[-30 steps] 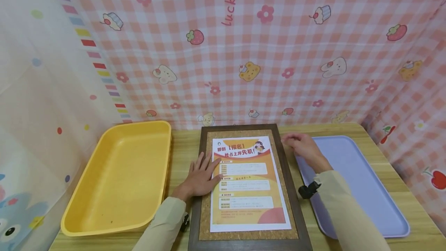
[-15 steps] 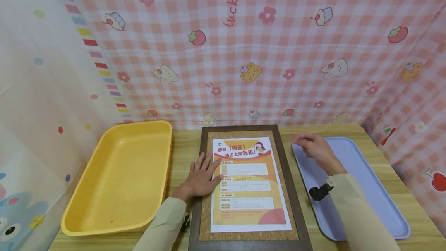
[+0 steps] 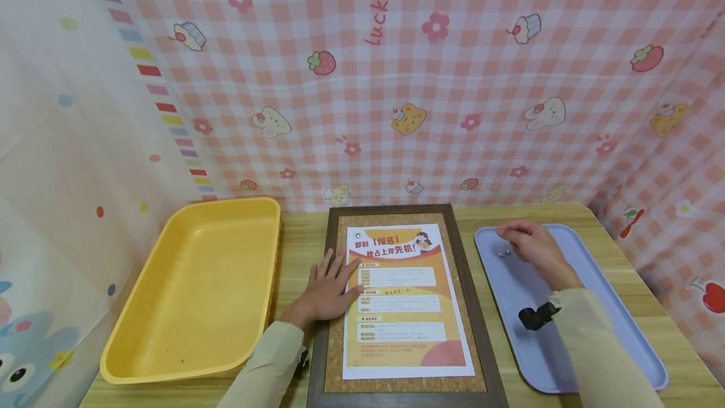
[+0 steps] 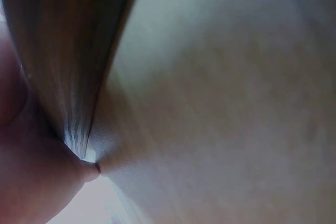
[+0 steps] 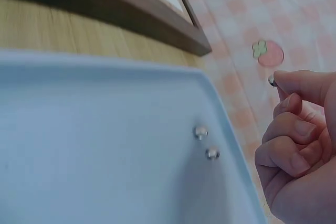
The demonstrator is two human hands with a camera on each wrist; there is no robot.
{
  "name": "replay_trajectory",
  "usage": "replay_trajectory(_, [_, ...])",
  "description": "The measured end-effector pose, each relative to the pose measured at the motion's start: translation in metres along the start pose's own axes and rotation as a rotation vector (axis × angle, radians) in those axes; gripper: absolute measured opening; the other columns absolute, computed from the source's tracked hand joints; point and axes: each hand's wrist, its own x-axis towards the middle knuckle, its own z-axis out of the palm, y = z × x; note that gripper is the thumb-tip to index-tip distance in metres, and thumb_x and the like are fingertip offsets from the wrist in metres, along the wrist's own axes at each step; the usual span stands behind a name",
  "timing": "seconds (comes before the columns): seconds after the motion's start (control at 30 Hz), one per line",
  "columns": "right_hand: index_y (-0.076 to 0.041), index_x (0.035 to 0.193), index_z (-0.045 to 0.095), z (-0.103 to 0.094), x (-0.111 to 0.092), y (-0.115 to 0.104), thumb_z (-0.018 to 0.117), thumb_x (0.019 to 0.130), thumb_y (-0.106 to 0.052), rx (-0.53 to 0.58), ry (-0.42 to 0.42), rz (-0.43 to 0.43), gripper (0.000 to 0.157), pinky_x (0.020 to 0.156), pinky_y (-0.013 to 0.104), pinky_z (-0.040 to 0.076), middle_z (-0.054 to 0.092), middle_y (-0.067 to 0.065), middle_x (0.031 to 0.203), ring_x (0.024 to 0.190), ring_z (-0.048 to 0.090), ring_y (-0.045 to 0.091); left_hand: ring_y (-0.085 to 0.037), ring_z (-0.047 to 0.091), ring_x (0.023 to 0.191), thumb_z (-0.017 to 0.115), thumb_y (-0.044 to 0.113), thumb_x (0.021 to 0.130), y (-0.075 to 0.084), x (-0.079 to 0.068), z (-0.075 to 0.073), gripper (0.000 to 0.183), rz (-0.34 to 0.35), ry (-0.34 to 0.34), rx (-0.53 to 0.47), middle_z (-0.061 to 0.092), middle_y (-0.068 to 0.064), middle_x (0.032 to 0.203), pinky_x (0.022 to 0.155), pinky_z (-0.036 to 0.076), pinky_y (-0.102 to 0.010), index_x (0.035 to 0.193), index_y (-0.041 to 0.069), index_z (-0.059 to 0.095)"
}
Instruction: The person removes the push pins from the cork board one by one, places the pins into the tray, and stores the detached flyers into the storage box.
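Note:
My left hand (image 3: 324, 291) rests with spread fingers on the left side of a cork board (image 3: 410, 384) in a dark wooden frame, its fingertips on a yellow and white poster (image 3: 399, 307). A small round mark (image 3: 357, 235), perhaps a pin head, shows at the poster's top left corner. Over the far end of the lilac tray (image 3: 589, 307), my right hand (image 3: 538, 250) is raised. In the right wrist view its thumb and index finger pinch a small silver push pin (image 5: 272, 80), the other fingers curled. Two more silver push pins (image 5: 212, 153) lie in the tray below.
A deep yellow tray (image 3: 192, 307) stands left of the board on the wooden table (image 3: 300, 238). Behind rises a pink checked cloth (image 3: 362, 80), with further cloth hanging at both sides. The left wrist view shows mostly the frame's edge (image 4: 68, 51), close and blurred.
My right hand has moved right, from beside the board's upper right edge to over the lilac tray, and the two pins there have come into sight. The left hand has stayed put.

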Motion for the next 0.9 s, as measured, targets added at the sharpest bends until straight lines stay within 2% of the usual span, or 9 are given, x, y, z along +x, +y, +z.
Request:
replay_trajectory(0.2, [0.004,0.116,0.062,-0.01,0.0,0.011,0.061,0.099,-0.028,-0.05,0.018,0.03,0.036,0.054,0.025,0.037,0.047,-0.01,0.067,0.057,0.041,0.006,-0.038,-0.01,0.152,0.04,0.044,0.105,-0.001,-0.001,0.0,0.061,-0.011,-0.011,0.004,0.002,-0.015,0.167,0.115,-0.003,-0.067,0.159,0.019,0.024])
replay_trajectory(0.37, [-0.001,0.114,0.065,-0.016,-0.001,0.02,0.062,0.098,-0.03,-0.072,0.057,0.078,0.033,0.057,0.025,0.04,0.051,-0.012,0.069,0.061,0.045,0.006,-0.038,-0.01,0.152,0.039,0.044,0.105,0.0,-0.001,0.0,0.061,-0.013,-0.012,0.007,0.002,-0.014,0.167,0.115,-0.002,-0.067,0.159,0.019,0.024])
replay_trajectory(0.67, [-0.007,0.11,0.068,-0.02,0.005,0.037,0.059,0.1,-0.027,0.042,0.039,0.163,0.023,0.051,0.025,0.036,0.05,-0.009,0.07,0.055,0.042,0.007,-0.038,-0.01,0.152,0.041,0.044,0.105,-0.001,0.001,0.001,0.063,-0.011,-0.006,0.003,0.002,-0.014,0.167,0.115,-0.003,-0.067,0.159,0.018,0.024])
replay_trajectory(0.9, [0.0,0.12,0.063,-0.019,0.008,0.041,0.057,0.101,-0.028,0.017,0.024,0.173,0.034,0.053,0.025,0.038,0.051,-0.008,0.074,0.058,0.044,0.008,-0.037,-0.01,0.152,0.04,0.043,0.105,-0.001,0.0,-0.001,0.062,-0.014,-0.008,0.004,0.002,-0.014,0.167,0.116,-0.002,-0.067,0.159,0.019,0.024])
